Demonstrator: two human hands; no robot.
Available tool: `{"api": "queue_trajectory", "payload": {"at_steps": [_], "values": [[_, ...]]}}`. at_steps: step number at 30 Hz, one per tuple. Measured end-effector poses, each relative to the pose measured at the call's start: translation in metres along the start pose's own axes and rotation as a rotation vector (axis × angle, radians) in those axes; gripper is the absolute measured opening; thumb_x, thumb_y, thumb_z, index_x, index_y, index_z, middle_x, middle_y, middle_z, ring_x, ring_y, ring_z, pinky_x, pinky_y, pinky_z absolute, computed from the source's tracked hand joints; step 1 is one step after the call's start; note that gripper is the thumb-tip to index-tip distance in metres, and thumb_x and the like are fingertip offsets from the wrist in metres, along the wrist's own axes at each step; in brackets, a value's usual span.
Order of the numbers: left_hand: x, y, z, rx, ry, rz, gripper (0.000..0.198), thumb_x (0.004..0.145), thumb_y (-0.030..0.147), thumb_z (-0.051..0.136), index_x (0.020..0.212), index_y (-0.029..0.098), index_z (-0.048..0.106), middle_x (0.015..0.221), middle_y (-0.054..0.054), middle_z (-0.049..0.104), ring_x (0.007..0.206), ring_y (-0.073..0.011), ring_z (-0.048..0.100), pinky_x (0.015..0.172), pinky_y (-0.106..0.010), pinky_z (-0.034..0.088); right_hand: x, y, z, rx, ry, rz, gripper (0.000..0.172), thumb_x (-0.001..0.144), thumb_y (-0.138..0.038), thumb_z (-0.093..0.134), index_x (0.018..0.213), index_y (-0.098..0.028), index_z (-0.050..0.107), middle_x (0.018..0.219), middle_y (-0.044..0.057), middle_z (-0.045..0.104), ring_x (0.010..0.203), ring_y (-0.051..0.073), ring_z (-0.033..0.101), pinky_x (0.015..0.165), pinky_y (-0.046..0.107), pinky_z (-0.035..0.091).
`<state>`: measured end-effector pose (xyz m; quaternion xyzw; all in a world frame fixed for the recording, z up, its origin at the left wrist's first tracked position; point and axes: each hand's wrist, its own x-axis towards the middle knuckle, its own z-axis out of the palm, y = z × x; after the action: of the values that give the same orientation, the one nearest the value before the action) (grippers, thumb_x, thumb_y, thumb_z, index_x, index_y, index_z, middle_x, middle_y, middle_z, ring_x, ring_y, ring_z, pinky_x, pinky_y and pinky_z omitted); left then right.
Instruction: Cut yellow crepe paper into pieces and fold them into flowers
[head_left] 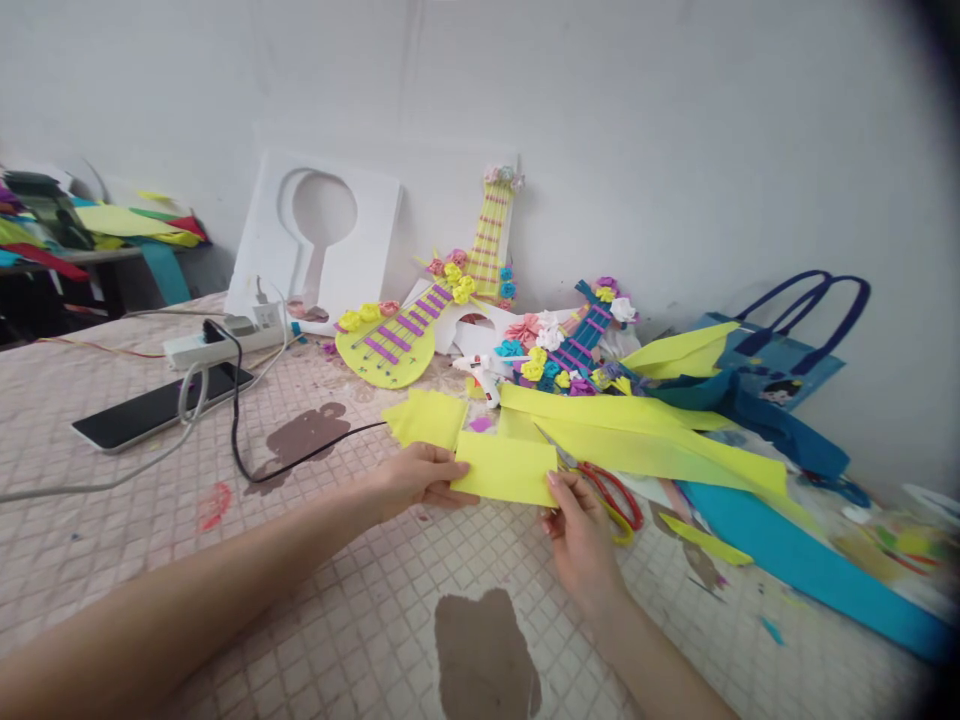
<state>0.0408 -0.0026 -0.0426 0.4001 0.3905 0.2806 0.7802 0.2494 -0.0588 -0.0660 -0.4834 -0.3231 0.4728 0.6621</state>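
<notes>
Between my two hands a yellow rectangle of crepe paper (506, 468) is held up over the table. My left hand (429, 474) pinches its left end, and my right hand (579, 515) grips the lower right corner between thumb and fingers. Just behind it lie a yellow paper stack (429, 418) and long yellow strips (645, 430). Red-handled scissors (613, 495) rest right beside my right hand, their blades partly under the yellow strips. A white glue gun (482, 378) stands behind the held paper.
Decorated paper instruments, one yellow (390, 340) and one blue (581, 345), lie near the wall. A power strip (217, 345), a tablet-like black device (165, 405) and cables occupy the left. At right are a blue strip (810, 570) and a handled bag (780, 355).
</notes>
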Motion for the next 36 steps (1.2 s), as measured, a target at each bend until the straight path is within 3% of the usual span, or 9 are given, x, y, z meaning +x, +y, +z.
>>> {"api": "queue_trajectory", "payload": {"at_steps": [3, 10, 14, 19, 26, 29, 31, 36], "values": [[0.0, -0.002, -0.001, -0.003, 0.007, 0.032, 0.034, 0.061, 0.032, 0.081, 0.081, 0.009, 0.067, 0.088, -0.012, 0.073, 0.077, -0.0199, 0.071, 0.076, -0.027, 0.056, -0.001, 0.0, 0.0, 0.014, 0.01, 0.0, 0.024, 0.065, -0.037, 0.076, 0.069, -0.021, 0.058, 0.059, -0.007, 0.052, 0.042, 0.004, 0.039, 0.037, 0.017, 0.032], [0.008, -0.004, -0.008, -0.018, 0.019, 0.075, 0.029, 0.077, 0.036, 0.068, 0.087, 0.009, 0.068, 0.087, -0.014, 0.073, 0.08, -0.0208, 0.07, 0.078, -0.031, 0.057, -0.004, 0.0, 0.003, 0.023, -0.008, 0.006, 0.025, 0.067, -0.037, 0.076, 0.068, -0.02, 0.058, 0.059, -0.008, 0.05, 0.042, 0.003, 0.04, 0.038, 0.016, 0.033], [0.007, -0.006, -0.007, -0.011, -0.007, 0.095, 0.031, 0.076, 0.039, 0.069, 0.087, 0.01, 0.068, 0.085, -0.012, 0.073, 0.08, -0.0203, 0.07, 0.081, -0.033, 0.056, -0.004, -0.001, 0.002, 0.031, -0.005, 0.012, 0.024, 0.067, -0.037, 0.076, 0.07, -0.02, 0.059, 0.06, -0.007, 0.05, 0.043, 0.003, 0.04, 0.038, 0.016, 0.033], [0.001, -0.003, -0.002, -0.013, -0.028, 0.105, 0.029, 0.066, 0.035, 0.078, 0.072, 0.009, 0.065, 0.068, -0.006, 0.069, 0.076, -0.0188, 0.069, 0.089, -0.037, 0.054, -0.005, -0.003, 0.003, 0.044, 0.012, 0.005, 0.025, 0.066, -0.037, 0.076, 0.069, -0.02, 0.057, 0.061, -0.007, 0.051, 0.043, 0.003, 0.039, 0.038, 0.017, 0.032], [0.0, -0.005, 0.002, 0.029, -0.075, 0.041, 0.041, 0.065, 0.034, 0.078, 0.098, 0.01, 0.069, 0.102, -0.013, 0.071, 0.084, -0.0192, 0.07, 0.086, -0.031, 0.054, -0.008, -0.001, 0.005, 0.044, 0.006, 0.009, 0.025, 0.067, -0.038, 0.076, 0.071, -0.021, 0.058, 0.063, -0.007, 0.053, 0.045, 0.005, 0.04, 0.04, 0.018, 0.031], [-0.002, 0.001, -0.003, 0.059, -0.109, 0.06, 0.037, 0.066, 0.029, 0.078, 0.098, 0.01, 0.07, 0.103, -0.012, 0.071, 0.082, -0.0177, 0.07, 0.086, -0.029, 0.053, -0.005, -0.005, 0.005, 0.107, -0.085, 0.057, 0.031, 0.069, -0.051, 0.071, 0.083, -0.024, 0.062, 0.081, -0.002, 0.063, 0.059, 0.01, 0.052, 0.045, 0.021, 0.037], [-0.005, 0.009, -0.008, 0.121, -0.2, -0.007, 0.034, 0.068, 0.027, 0.076, 0.097, 0.01, 0.07, 0.099, -0.012, 0.072, 0.078, -0.0171, 0.07, 0.083, -0.028, 0.054, -0.001, -0.011, 0.002, 0.166, -0.203, 0.15, 0.044, 0.073, -0.064, 0.059, 0.091, -0.024, 0.064, 0.089, 0.003, 0.065, 0.074, 0.016, 0.058, 0.055, 0.025, 0.044], [-0.013, 0.015, -0.01, 0.278, -0.521, -0.202, 0.028, 0.07, 0.026, 0.073, 0.095, 0.012, 0.072, 0.09, -0.01, 0.074, 0.071, -0.0188, 0.071, 0.072, -0.028, 0.056, 0.0, -0.023, -0.006, 0.116, -0.676, 0.463, 0.066, 0.081, -0.072, 0.035, 0.103, -0.018, 0.065, 0.093, 0.01, 0.066, 0.086, 0.022, 0.06, 0.079, 0.036, 0.046]]}}
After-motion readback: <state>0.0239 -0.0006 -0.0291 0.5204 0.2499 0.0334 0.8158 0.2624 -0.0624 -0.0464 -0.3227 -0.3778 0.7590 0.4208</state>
